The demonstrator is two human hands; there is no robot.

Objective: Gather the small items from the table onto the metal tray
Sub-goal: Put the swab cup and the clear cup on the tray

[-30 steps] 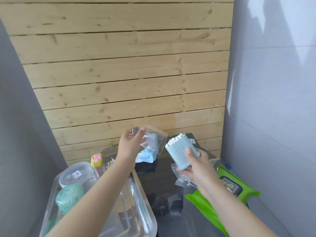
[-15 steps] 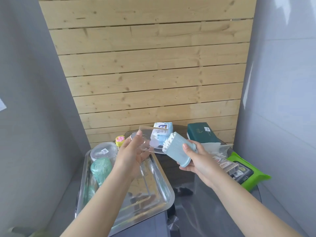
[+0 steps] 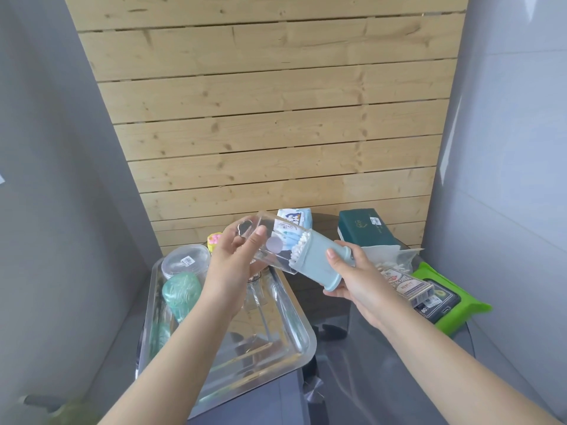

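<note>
My right hand (image 3: 356, 280) grips a pale blue holder (image 3: 319, 262) full of white cotton swabs, tilted with the swab tips pointing up and left. My left hand (image 3: 236, 265) holds a clear plastic cover (image 3: 273, 240), its open mouth meeting the swab end of the holder. Both are held in the air above the far end of the shiny metal tray (image 3: 294, 338). In the tray lie a green textured roll (image 3: 181, 292) and a clear round lidded tub (image 3: 184, 262).
On the dark table to the right are a dark green box (image 3: 368, 228), a green wipes pack (image 3: 451, 302), a card box (image 3: 408, 286) and a clear bag (image 3: 389, 259). A blue-white packet (image 3: 294, 219) and a small yellow-pink item (image 3: 213, 240) sit near the wooden wall.
My hands have come together: the clear cover now meets the swab end of the blue holder, which has tilted further left. The view has shifted down and left, showing more of the tray.
</note>
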